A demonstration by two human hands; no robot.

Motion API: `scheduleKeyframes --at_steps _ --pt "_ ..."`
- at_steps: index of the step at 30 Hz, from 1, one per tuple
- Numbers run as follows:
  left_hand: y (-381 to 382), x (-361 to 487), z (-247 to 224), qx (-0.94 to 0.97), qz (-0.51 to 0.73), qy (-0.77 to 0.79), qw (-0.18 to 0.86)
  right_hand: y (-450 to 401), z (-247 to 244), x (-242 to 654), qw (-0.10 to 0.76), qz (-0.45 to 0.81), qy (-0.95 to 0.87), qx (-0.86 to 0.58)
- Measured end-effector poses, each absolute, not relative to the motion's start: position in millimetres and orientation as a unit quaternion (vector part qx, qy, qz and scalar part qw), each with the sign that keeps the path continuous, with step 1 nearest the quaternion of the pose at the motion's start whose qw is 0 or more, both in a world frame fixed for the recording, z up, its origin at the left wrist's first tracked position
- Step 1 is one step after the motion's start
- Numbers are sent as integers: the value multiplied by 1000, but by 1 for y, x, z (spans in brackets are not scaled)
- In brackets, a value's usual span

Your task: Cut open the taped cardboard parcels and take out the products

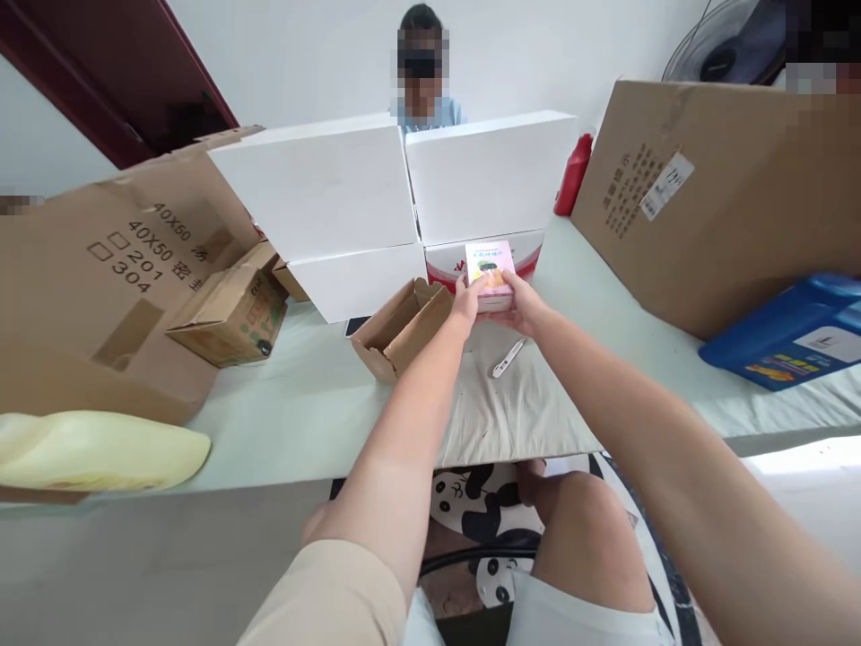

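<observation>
A small pink-and-white printed box [490,262] is held between my two hands, above the table in front of the stacked white boxes. My left hand [468,298] grips its left side with the fingers closed on it. On its right side my right hand [523,303] is closed too, thumb on the front and fingers underneath. Just left of my left hand stands an open brown cardboard box [404,325], partly behind my forearm. A white utility knife [508,358] lies on the cloth below my hands.
White boxes [336,193] form a wall across the back, with a person [430,112] behind it. Large cartons [706,197] lean on both sides. A blue jug [794,336], a red bottle [574,175], a pale yellow bottle [100,450] and a small carton [225,309] lie around the table.
</observation>
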State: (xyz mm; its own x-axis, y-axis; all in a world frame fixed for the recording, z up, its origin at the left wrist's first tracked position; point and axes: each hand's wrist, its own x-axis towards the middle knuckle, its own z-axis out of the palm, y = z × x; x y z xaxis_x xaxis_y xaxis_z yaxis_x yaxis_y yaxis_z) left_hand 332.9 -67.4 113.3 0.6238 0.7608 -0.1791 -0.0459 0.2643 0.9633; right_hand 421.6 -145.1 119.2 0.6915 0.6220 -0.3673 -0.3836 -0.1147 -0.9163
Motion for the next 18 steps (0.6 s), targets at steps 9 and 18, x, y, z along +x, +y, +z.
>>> scheduleKeyframes --at_steps 9,18 --pt "-102 290 94 578 238 276 730 -185 81 434 697 374 -88 -605" --pt "-137 175 -19 720 40 172 671 -253 29 548 590 259 41 -764"
